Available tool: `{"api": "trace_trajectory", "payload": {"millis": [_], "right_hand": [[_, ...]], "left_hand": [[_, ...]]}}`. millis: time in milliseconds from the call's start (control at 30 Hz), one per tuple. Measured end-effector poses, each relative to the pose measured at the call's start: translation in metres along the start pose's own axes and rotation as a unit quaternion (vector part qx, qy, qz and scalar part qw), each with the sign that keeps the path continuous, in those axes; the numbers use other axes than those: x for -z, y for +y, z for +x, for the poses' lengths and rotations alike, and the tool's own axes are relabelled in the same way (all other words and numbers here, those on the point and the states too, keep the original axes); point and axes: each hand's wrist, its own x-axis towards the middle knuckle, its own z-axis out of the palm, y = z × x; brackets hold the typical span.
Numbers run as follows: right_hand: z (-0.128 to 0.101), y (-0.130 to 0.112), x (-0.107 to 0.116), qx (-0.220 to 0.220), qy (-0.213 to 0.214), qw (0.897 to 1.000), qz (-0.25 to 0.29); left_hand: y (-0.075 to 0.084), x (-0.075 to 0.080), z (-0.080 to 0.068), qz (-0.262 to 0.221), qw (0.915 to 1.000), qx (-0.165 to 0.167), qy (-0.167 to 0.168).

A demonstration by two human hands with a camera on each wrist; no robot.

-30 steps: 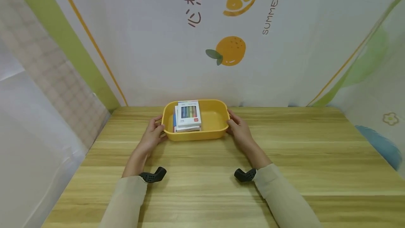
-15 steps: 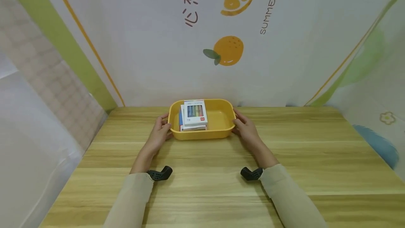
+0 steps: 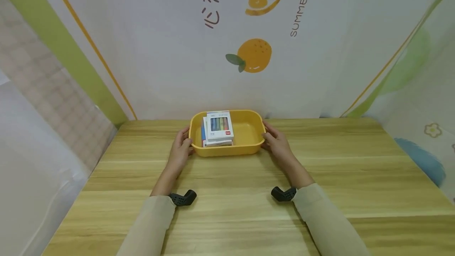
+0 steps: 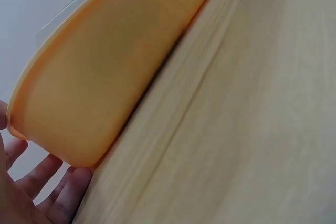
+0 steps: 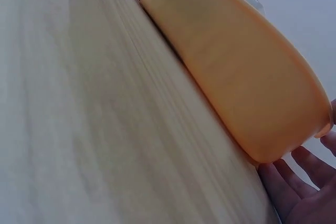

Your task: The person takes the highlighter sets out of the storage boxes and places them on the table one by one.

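Note:
A yellow plastic tray stands near the back edge of the wooden table. Inside it, on the left side, lies a small stack of white boxes; the top one shows a row of coloured sticks. My left hand holds the tray's left end and my right hand holds its right end. In the left wrist view the tray's wall fills the upper left, with fingers under its end. In the right wrist view fingers lie below the tray's end.
A printed cloth wall with an orange picture rises right behind the tray. Cloth walls also close the table's left and right sides. Black wrist mounts sit on both beige sleeves. Bare tabletop stretches in front of the tray.
Over the last second both hands carried the tray a little to the right and toward the wall. In the last half second it has barely shifted.

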Motion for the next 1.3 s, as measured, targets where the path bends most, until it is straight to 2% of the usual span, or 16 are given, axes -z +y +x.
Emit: {"api": "trace_trajectory", "payload": {"millis": [300,533,833,967,1300], "right_hand": [[-0.002,0.000,-0.001,0.016,-0.005,1.000,-0.001],[-0.005,0.001,0.005,0.023,-0.011,1.000,-0.013],[-0.013,0.003,0.011,0.031,-0.014,0.999,-0.020],[-0.015,0.004,0.012,0.042,-0.010,0.999,-0.031],[-0.025,0.007,0.017,0.053,-0.007,0.997,-0.058]], "left_hand": [[-0.002,-0.001,0.000,-0.002,1.0000,-0.007,0.007],[-0.001,-0.005,-0.006,0.005,0.9994,-0.030,0.017],[0.000,-0.009,-0.015,0.018,0.9988,-0.044,0.012],[-0.005,-0.010,-0.015,0.032,0.9981,-0.050,0.015],[-0.006,-0.013,-0.025,0.077,0.9962,-0.040,0.013]]}}
